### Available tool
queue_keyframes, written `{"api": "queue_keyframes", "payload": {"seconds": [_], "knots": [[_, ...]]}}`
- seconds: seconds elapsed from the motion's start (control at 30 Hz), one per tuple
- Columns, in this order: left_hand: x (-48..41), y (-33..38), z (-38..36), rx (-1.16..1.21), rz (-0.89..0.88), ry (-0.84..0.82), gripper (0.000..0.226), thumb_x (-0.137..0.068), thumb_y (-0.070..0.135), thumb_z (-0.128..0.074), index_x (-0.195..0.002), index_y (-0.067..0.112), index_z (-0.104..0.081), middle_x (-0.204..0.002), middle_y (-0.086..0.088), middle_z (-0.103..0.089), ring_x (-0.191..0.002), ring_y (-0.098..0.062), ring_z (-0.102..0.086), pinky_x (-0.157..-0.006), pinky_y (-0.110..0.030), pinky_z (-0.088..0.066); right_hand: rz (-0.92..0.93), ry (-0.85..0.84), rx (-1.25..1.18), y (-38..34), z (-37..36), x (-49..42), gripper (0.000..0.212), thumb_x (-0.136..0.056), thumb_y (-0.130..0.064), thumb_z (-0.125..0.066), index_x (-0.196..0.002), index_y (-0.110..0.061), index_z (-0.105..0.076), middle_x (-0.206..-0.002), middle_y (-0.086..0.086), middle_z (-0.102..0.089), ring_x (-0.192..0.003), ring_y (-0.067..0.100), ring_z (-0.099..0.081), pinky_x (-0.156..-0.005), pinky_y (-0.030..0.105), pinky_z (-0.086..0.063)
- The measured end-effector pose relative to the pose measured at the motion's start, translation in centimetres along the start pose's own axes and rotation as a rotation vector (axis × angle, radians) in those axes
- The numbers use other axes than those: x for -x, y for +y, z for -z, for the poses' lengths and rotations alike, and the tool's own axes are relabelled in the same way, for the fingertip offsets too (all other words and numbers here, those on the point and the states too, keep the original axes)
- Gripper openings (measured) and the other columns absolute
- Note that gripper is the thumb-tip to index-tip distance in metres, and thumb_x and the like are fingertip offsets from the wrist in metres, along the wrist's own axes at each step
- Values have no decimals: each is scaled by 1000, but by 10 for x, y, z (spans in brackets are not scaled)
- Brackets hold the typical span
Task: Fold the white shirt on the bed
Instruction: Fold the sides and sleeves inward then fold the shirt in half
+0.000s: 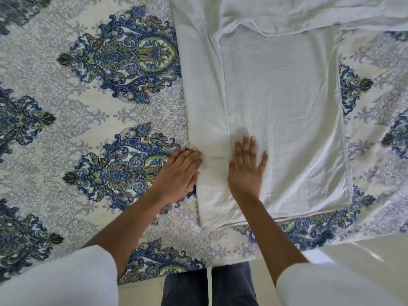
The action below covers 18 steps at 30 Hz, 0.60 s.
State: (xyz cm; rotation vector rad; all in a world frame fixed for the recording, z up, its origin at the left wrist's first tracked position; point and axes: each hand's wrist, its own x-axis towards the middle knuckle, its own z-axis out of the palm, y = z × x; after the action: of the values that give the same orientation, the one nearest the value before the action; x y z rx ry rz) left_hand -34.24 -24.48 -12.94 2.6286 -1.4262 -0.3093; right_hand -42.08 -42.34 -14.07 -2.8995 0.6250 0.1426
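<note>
The white shirt [284, 111] lies spread flat on the patterned bed, its hem near the bed's front edge. Its left side is folded inward as a long strip [205, 111] running from the top of the view down to the hem. My left hand [178, 171] lies flat at the outer edge of that strip, fingertips touching the cloth. My right hand [247, 166] presses flat with spread fingers on the shirt's body, just right of the strip's inner edge. At the top a sleeve [309, 16] lies crumpled across the shirt.
The bedspread [88, 107] is cream with blue and green paisley motifs and fills the left half and right margin. The bed's front edge [220, 261] runs just above my legs, with pale floor [364, 261] at the lower right.
</note>
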Motion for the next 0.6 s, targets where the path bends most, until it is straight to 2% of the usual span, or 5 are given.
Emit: {"api": "queue_keyframes", "payload": {"seconds": [0.13,0.3,0.4,0.5,0.6], "knots": [[-83,-30,17,21,213,71,52,-94,28,-30,-137,0,-38,-145,-18,-38,-137,-29,-29,-115,-40,-17,84,74,-178,-41,17,-76,51,-93,-20,-27,-144,-12,-32,-153,10,-26,-142,25,-23,-114,47,-14],[-124,-80,14,-90,318,-170,63,-95,42,-5,-149,12,5,-158,-2,9,-145,-15,11,-118,-37,8,257,-43,-43,-32,-3,-147,49,-98,-29,-24,-146,-19,-29,-155,-4,-23,-143,15,-18,-115,48,-8],[-128,-93,19,-92,297,-80,60,-97,40,-9,-149,11,-3,-158,-3,0,-145,-15,4,-118,-40,3,130,87,-53,-36,2,-158,50,-94,-27,-24,-136,-12,-46,-146,3,-40,-137,24,-34,-110,55,-18],[-166,-116,28,-101,302,20,60,-95,37,-14,-147,9,-20,-156,-6,-18,-144,-19,-15,-116,-41,-3,250,94,-93,-64,9,-189,51,-90,-25,-27,-131,-8,-52,-139,8,-50,-131,24,-43,-106,53,-27],[-186,-141,33,-82,364,-79,66,-90,43,2,-150,15,-7,-158,2,-5,-146,-13,-4,-118,-42,2,244,52,-132,-61,5,-219,50,-90,-24,-28,-132,-10,-51,-140,4,-49,-130,17,-45,-109,46,-26]]}}
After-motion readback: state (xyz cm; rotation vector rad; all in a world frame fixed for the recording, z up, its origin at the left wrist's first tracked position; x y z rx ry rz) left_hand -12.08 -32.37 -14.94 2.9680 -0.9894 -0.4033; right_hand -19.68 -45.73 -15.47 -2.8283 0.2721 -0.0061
